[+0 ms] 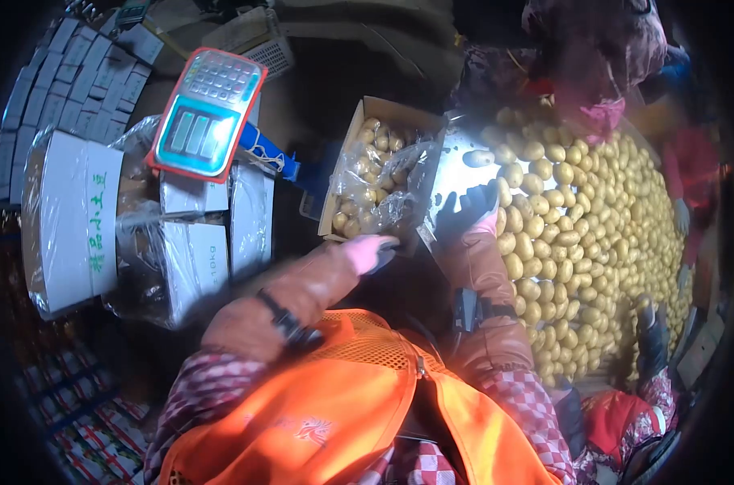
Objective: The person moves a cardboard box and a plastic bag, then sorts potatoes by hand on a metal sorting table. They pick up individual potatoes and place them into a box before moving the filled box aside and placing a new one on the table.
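Note:
My left hand [372,252], in a pink and dark glove, is at the near edge of an open cardboard box [332,194]. Its fingers are partly hidden and too dark to read. Inside the box, potatoes [375,171] lie under clear plastic film [393,212]. Over the bright metal surface [446,184], my right hand [473,212], in a dark glove with a pink cuff, has its fingers spread beside the near-left edge of a large potato pile [565,234]. One potato [478,158] lies apart on the metal, just beyond my right fingers.
A red-framed scale display [208,113] stands at the upper left, above plastic-wrapped white boxes [76,218]. More boxes [76,77] are stacked behind. Around the pile are other people: a pink-gloved hand [601,120] at the far side and a dark-gloved hand [651,327] at the right.

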`<state>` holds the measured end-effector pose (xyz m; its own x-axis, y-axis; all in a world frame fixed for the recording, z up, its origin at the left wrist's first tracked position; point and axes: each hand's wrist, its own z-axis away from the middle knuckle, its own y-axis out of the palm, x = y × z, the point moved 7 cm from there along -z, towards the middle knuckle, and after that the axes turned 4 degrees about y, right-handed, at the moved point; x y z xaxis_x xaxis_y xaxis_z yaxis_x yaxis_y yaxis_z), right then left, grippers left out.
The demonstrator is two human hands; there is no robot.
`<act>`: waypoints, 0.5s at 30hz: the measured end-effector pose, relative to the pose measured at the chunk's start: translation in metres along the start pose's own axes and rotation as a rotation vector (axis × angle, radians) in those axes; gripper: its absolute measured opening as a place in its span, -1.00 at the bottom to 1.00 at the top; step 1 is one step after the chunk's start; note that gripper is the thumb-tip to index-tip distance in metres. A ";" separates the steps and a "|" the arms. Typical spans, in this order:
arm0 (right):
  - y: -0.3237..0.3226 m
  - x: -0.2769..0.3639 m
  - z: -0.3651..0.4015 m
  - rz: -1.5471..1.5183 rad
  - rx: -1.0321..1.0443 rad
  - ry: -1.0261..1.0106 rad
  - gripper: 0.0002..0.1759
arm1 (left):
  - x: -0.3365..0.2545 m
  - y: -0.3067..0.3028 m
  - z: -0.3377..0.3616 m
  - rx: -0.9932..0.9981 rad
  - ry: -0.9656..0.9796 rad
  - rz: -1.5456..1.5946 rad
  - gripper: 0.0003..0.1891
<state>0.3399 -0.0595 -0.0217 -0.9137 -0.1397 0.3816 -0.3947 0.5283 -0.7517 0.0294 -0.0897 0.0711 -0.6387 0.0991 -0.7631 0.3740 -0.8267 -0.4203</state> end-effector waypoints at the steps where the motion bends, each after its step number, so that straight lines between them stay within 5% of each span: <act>1: -0.002 0.003 -0.002 -0.004 -0.004 -0.020 -0.23 | 0.029 0.016 -0.033 -0.021 -0.061 -0.204 -0.41; 3: 0.035 -0.041 0.028 -1.383 0.095 1.164 -0.23 | 0.011 -0.047 -0.042 -0.347 -0.484 -0.181 -0.29; 4: 0.045 -0.050 0.037 -1.383 0.110 1.146 -0.23 | 0.037 -0.067 -0.049 -0.630 -0.479 0.158 -0.30; 6: 0.044 -0.062 0.042 -0.562 0.126 0.459 -0.19 | 0.033 -0.100 -0.030 -0.980 -0.587 0.169 -0.41; 8: 0.033 -0.039 0.038 -0.859 0.095 0.643 -0.18 | 0.014 -0.105 0.002 -0.596 -0.569 0.115 -0.53; 10: 0.003 0.013 0.022 -0.311 0.157 0.340 -0.21 | 0.001 -0.090 0.043 -0.594 -0.265 0.150 -0.59; 11: -0.007 0.031 0.013 -0.323 0.153 0.327 -0.21 | 0.019 -0.076 0.062 -0.615 -0.278 0.186 -0.61; 13: 0.006 0.039 0.021 -1.453 0.044 1.048 -0.47 | 0.057 -0.044 0.105 -0.706 -0.269 0.224 -0.63; 15: 0.008 0.046 0.016 -1.400 0.069 0.991 -0.40 | 0.132 0.002 0.138 -0.807 -0.208 0.405 -0.62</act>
<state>0.2929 -0.0753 -0.0193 0.4978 0.1177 0.8593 -0.8067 0.4267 0.4089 -0.1467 -0.1542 0.0376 -0.4357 -0.2790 -0.8557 0.9001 -0.1329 -0.4150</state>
